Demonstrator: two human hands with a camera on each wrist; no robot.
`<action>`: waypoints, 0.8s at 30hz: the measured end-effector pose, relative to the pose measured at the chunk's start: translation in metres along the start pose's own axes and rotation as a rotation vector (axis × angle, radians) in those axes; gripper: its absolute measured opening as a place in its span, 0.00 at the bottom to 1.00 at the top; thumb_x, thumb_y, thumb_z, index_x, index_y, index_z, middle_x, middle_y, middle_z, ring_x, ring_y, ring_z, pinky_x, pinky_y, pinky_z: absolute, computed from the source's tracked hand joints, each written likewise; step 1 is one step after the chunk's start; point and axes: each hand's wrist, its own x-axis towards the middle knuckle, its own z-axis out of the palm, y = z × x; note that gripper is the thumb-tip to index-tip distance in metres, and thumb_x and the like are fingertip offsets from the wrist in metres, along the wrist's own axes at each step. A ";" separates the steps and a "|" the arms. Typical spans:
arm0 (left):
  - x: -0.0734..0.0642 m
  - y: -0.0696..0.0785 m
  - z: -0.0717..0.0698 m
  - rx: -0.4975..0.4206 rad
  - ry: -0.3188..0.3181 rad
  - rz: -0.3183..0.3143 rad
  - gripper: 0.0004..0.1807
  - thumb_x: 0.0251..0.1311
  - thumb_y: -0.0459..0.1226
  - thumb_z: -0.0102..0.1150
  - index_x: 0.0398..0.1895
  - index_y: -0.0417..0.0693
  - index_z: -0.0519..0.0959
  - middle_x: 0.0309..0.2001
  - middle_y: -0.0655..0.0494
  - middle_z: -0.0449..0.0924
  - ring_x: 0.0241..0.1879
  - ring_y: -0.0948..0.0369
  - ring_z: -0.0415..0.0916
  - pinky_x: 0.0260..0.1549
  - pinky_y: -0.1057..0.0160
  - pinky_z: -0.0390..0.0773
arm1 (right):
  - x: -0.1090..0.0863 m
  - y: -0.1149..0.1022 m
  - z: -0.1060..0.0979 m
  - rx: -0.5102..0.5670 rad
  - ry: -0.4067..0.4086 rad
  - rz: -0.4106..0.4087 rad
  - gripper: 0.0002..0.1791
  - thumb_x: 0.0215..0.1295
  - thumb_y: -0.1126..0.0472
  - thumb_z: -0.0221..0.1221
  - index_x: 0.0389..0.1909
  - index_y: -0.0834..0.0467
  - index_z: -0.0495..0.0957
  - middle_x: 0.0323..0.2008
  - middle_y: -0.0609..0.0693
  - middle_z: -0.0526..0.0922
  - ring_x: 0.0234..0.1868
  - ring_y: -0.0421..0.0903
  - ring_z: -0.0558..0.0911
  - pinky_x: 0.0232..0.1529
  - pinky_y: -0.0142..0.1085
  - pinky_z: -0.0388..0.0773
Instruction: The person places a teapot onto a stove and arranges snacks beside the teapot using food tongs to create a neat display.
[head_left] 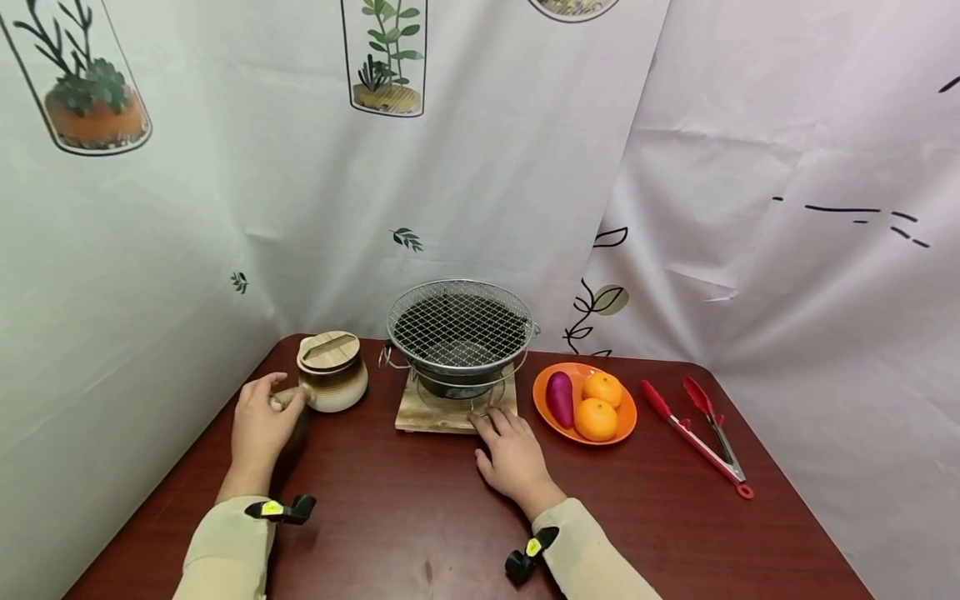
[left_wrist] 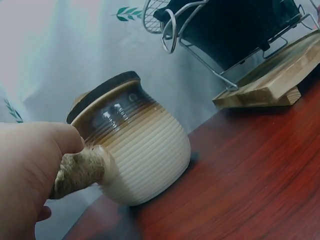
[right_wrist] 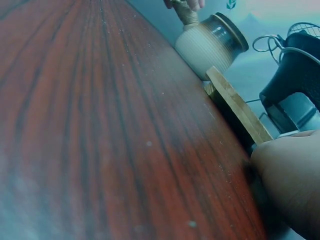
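Observation:
On the left of the table my left hand grips the rope-wrapped side handle of a small ceramic pot. This pot has a ribbed cream body, a brown glazed neck and a round wooden lid. My right hand rests at the front edge of a wooden board, fingers stretched over its top and thumb lower at the side. A round tabletop grill stands on that board, with a wire mesh top and a dark bowl in a wire stand.
Right of the grill sits an orange plate with two oranges and a purple eggplant-shaped item. Farther right, red-tipped tongs lie spread on the dark red table. White printed cloth hangs behind and beside the table.

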 end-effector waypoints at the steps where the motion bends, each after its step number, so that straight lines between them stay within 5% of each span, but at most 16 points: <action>1: 0.001 -0.001 0.000 0.008 -0.015 -0.007 0.27 0.64 0.41 0.62 0.64 0.38 0.72 0.63 0.32 0.66 0.63 0.35 0.64 0.60 0.36 0.64 | 0.000 0.000 0.000 0.001 0.002 -0.001 0.30 0.64 0.50 0.63 0.68 0.48 0.74 0.64 0.55 0.76 0.66 0.56 0.73 0.66 0.51 0.68; 8: 0.006 -0.009 0.002 0.014 -0.084 -0.033 0.34 0.63 0.43 0.65 0.70 0.42 0.67 0.66 0.30 0.64 0.65 0.34 0.63 0.60 0.34 0.64 | 0.001 0.000 0.000 0.004 0.003 0.002 0.30 0.64 0.50 0.63 0.68 0.48 0.74 0.64 0.55 0.76 0.66 0.56 0.73 0.67 0.51 0.68; 14: 0.009 -0.012 0.002 0.040 -0.122 -0.012 0.32 0.64 0.44 0.64 0.69 0.45 0.69 0.61 0.33 0.73 0.60 0.35 0.69 0.54 0.35 0.68 | 0.001 0.000 0.001 0.014 0.004 0.003 0.30 0.64 0.51 0.63 0.68 0.48 0.74 0.63 0.55 0.76 0.66 0.56 0.73 0.66 0.52 0.68; 24: 0.009 -0.012 -0.007 0.201 -0.218 0.015 0.27 0.65 0.58 0.60 0.60 0.55 0.76 0.53 0.33 0.80 0.48 0.35 0.77 0.32 0.38 0.74 | 0.001 0.001 0.002 0.009 0.001 0.006 0.30 0.64 0.50 0.63 0.68 0.48 0.74 0.64 0.54 0.75 0.66 0.56 0.73 0.66 0.51 0.68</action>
